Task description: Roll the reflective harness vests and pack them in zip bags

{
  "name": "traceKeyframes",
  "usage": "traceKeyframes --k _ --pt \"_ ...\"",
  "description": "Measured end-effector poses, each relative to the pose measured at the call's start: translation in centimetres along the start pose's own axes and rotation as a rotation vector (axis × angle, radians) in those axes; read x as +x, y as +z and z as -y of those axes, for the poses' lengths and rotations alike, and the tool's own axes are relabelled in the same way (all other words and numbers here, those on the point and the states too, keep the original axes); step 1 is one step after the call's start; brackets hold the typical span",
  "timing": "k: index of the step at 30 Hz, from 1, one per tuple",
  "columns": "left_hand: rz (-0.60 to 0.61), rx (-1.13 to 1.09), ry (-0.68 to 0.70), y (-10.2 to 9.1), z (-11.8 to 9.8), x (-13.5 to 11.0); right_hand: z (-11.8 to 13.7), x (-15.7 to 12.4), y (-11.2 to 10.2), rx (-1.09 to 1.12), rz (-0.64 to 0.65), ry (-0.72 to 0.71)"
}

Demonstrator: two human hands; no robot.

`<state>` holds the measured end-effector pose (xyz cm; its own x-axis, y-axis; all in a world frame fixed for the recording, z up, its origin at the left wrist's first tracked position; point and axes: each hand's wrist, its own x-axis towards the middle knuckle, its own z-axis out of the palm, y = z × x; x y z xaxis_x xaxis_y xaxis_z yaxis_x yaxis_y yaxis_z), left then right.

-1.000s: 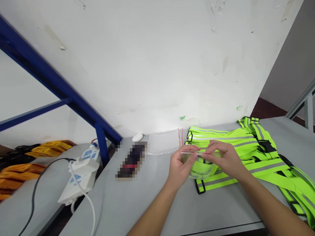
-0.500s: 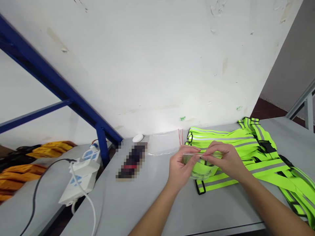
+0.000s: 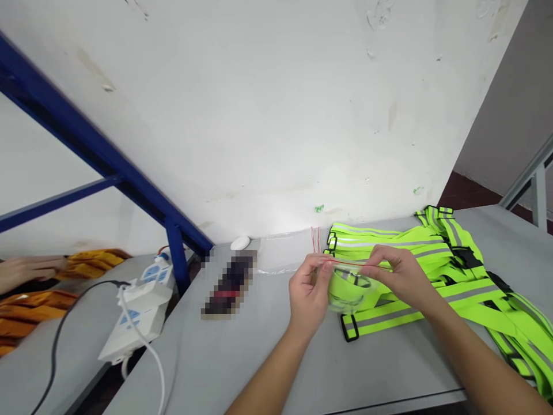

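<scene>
Between my hands is a clear zip bag (image 3: 351, 294) with a red line along its top edge and a coiled neon-yellow reflective strap inside. My left hand (image 3: 310, 288) pinches the bag's top left corner between thumb and fingers. Toward the other end of that red-lined edge, my right hand (image 3: 395, 275) grips with thumb and forefinger. Behind and right of the bag lies a pile of neon-yellow reflective straps (image 3: 466, 291) with grey stripes and black buckles. Flat clear zip bags (image 3: 285, 252) with red lines rest by the wall.
On the grey table (image 3: 242, 357) are a white oval object (image 3: 240, 242) and a pixelated dark item (image 3: 228, 285). A white power strip (image 3: 140, 311) with cables and a blue metal frame (image 3: 175, 253) stand left. Another person's hand (image 3: 32, 272) touches orange items (image 3: 93, 262).
My hands have moved apart along the bag's top edge, the left one shifting left, so more of the red line shows. Another person's hand has appeared at the far left.
</scene>
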<state>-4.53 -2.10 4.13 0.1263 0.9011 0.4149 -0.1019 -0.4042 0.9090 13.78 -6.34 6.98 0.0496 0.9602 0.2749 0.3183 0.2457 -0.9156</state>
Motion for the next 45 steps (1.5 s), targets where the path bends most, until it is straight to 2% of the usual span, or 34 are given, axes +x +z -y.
traceKeyframes --k 4,6,11,15,21,24,27,29,32,33,35,37,39,42,43,45 --pt "0.150 -0.103 -0.073 -0.1 0.1 0.3 -0.2 -0.2 0.5 -0.051 -0.053 -0.051" --pt "0.176 -0.098 -0.092 -0.1 0.0 0.5 -0.4 -0.1 0.9 -0.014 -0.034 -0.050" --pt "0.149 -0.007 -0.034 -0.4 -0.2 0.6 -0.7 0.1 0.4 0.043 0.023 0.019" --pt "0.093 0.011 -0.009 -0.6 0.1 0.8 -0.9 0.2 -0.5 0.015 0.068 0.016" --pt "0.087 -0.025 -0.006 -0.9 0.0 1.1 -1.6 0.2 -0.1 -0.005 -0.028 -0.026" --pt "0.031 -0.053 -0.048 -0.8 0.1 1.0 -1.7 0.3 0.3 0.063 -0.012 -0.007" --pt "0.035 -0.063 -0.117 -0.8 0.2 1.1 -1.6 0.4 0.5 0.153 0.046 0.049" --pt "0.021 0.023 -0.058 -0.9 0.1 1.1 -1.6 0.5 0.7 0.197 0.031 0.119" --pt "-0.022 0.312 0.225 -0.8 -0.2 0.6 -2.5 0.8 0.9 0.189 -0.072 0.221" --pt "0.011 0.428 0.326 -0.6 -0.2 0.4 -3.1 0.9 0.8 0.141 -0.109 0.246" --pt "0.175 0.645 0.439 0.1 0.3 -0.2 -4.3 1.3 0.3 -0.064 -0.170 0.286" --pt "0.375 0.828 0.415 1.1 1.2 -0.7 -5.5 1.7 -0.2 -0.376 -0.192 0.296" --pt "0.518 0.984 0.312 2.1 2.3 -1.0 -6.1 1.9 -0.4 -0.659 -0.190 0.263" --pt "0.573 1.164 0.186 3.0 3.8 -1.3 -6.0 1.9 0.2 -0.851 -0.174 0.090" --pt "0.567 1.210 0.166 3.0 4.1 -1.3 -5.9 1.9 0.7 -0.865 -0.120 0.014" --pt "0.555 1.277 0.135 2.9 4.4 -1.4 -5.7 1.8 1.8 -0.858 0.077 -0.097"
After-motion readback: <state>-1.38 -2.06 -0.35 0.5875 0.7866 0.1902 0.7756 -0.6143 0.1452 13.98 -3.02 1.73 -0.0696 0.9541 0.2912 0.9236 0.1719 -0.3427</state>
